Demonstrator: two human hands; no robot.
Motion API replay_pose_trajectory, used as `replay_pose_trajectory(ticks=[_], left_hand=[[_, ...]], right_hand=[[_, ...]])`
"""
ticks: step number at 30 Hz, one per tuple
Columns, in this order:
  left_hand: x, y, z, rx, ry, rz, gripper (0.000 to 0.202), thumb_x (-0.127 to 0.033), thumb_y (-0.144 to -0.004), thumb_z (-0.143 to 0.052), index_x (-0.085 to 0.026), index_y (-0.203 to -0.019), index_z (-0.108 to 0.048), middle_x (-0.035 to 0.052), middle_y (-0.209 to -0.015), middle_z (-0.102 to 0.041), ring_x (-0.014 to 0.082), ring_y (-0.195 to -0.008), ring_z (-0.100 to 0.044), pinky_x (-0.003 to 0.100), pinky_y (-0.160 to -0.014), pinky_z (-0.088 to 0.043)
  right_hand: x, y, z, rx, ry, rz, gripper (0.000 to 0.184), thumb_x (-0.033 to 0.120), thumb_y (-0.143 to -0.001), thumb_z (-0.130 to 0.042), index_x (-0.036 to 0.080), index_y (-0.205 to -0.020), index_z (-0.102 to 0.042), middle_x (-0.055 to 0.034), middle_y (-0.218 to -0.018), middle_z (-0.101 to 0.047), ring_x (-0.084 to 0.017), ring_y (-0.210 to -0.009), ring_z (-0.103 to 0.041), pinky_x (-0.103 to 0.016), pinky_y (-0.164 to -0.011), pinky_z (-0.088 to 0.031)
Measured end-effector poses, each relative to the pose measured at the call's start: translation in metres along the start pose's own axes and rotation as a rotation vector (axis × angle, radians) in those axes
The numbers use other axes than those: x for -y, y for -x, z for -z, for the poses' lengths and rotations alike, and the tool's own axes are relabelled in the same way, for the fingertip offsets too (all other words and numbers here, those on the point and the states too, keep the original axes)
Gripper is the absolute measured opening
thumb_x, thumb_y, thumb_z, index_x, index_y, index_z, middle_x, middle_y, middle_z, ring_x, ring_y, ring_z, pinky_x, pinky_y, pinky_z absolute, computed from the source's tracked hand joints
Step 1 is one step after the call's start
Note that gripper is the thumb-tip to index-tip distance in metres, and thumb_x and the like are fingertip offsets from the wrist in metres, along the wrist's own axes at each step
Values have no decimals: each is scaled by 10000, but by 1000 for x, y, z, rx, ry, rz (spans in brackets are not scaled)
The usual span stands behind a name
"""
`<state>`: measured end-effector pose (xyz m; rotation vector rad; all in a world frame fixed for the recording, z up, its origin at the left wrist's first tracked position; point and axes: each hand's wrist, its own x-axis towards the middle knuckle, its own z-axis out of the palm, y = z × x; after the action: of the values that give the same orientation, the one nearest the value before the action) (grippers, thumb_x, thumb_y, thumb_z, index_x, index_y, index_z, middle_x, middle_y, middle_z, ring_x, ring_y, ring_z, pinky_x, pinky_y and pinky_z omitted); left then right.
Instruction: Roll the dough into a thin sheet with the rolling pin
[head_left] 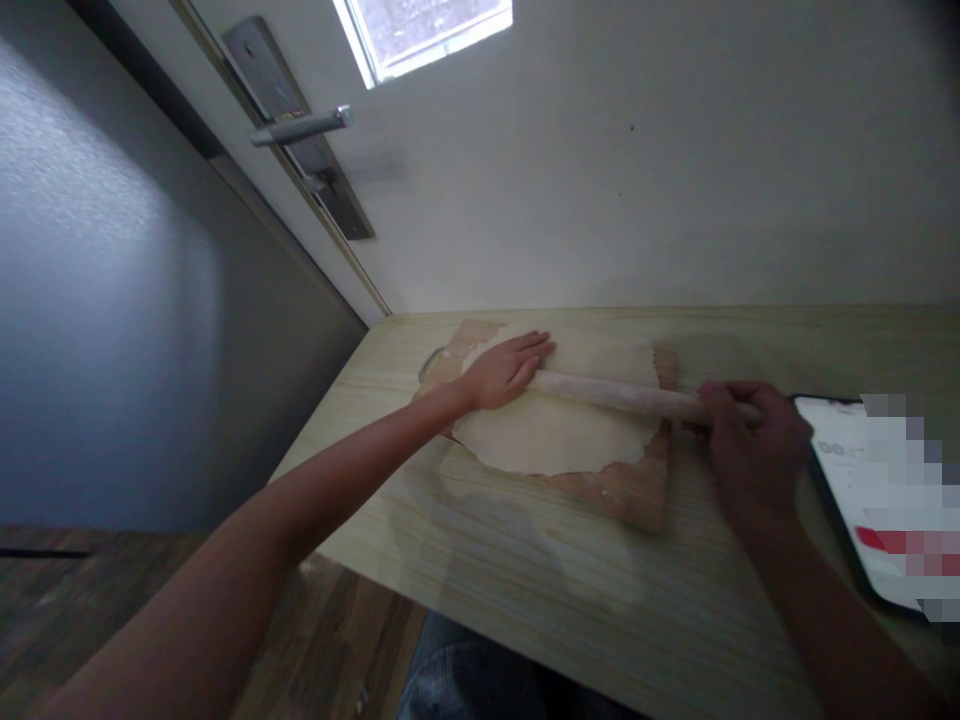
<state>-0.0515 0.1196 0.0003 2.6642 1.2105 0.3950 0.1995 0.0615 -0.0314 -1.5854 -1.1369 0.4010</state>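
Observation:
A broad, thin sheet of pale dough (555, 435) covers most of a wooden cutting board (634, 492) and reaches past part of its edge. Across the dough lies a wooden rolling pin (615, 391). My right hand (754, 440) is closed around the pin's right end, beyond the board. At the other end, my left hand (506, 370) lies flat with its fingers stretched out, over the dough and against the pin's left tip. The palm hides that tip, so I cannot tell how much of the pin is under it.
A tablet or large phone (847, 480) with a lit screen lies right of my right hand. The light wooden table (480, 560) meets a white door (675, 180) with a metal handle (304, 127). A grey panel (112, 300) stands to the left.

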Motion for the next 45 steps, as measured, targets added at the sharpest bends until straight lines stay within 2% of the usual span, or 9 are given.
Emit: replay_pose_trajectory(ticks=[11,18,22,25,28,30,34,40,45], left_hand=[[-20,21,5,34,-100,102,506,-382,-890,-188,-70,-1255,-347,160,-1343,-355,191,-1263,-284,354,-1031,-261],[-47,56,0,8,-109,81,576,-470,-859,-281,-73,-1275,-280,193,-1360,-298,249,-1269,-250,425,-1029,-250],[-62,74,-3,-7,-66,92,645,-476,-842,-334,-55,-1313,-208,205,-1340,-315,263,-1259,-253,458,-1045,-196],[-59,76,5,15,95,133,554,-456,-871,-255,-117,-1310,-258,145,-1340,-348,199,-1251,-290,391,-1041,-244],[-47,74,14,32,189,284,527,-416,-898,-108,-138,-1311,-281,105,-1377,-313,146,-1266,-276,346,-1049,-236],[-39,73,16,92,127,320,540,-409,-900,-81,-130,-1321,-270,99,-1404,-258,151,-1292,-214,365,-1058,-197],[-35,75,7,158,-142,247,578,-448,-885,-183,-103,-1349,-187,124,-1429,-136,196,-1318,-75,426,-1056,-141],[-38,78,-4,100,-269,270,582,-430,-889,-176,-63,-1340,-183,170,-1414,-146,198,-1314,-81,406,-1047,-182],[-38,84,6,100,-253,221,560,-431,-885,-212,-73,-1311,-273,166,-1395,-234,201,-1302,-174,382,-1039,-216]], right_hand=[[14,4,2,26,-131,-58,226,338,-733,-471,162,-617,-554,23,-506,-504,-114,-468,-477,-224,-424,-375],[5,1,0,58,-166,-60,285,446,-693,-536,168,-633,-554,36,-513,-497,-108,-445,-456,-240,-414,-373],[8,2,1,64,-155,-44,274,434,-649,-584,168,-596,-549,40,-505,-493,-103,-438,-457,-237,-413,-377],[13,2,3,64,-194,-104,227,387,-613,-615,170,-589,-549,50,-501,-488,-100,-413,-460,-238,-387,-387],[13,1,5,-37,-302,-172,193,350,-599,-627,172,-611,-552,57,-501,-488,-99,-388,-457,-240,-352,-394],[12,-2,6,-150,-382,-224,185,339,-589,-634,178,-605,-545,61,-480,-475,-103,-377,-451,-238,-321,-387],[11,-6,7,-270,-431,-292,203,364,-576,-647,199,-588,-530,57,-470,-473,-116,-393,-463,-251,-309,-411],[10,-8,6,-263,-417,-239,245,432,-602,-627,218,-596,-508,44,-479,-470,-122,-402,-457,-261,-315,-416],[7,-8,6,-250,-369,-235,255,456,-613,-610,228,-604,-497,40,-486,-483,-135,-413,-476,-272,-340,-435]])
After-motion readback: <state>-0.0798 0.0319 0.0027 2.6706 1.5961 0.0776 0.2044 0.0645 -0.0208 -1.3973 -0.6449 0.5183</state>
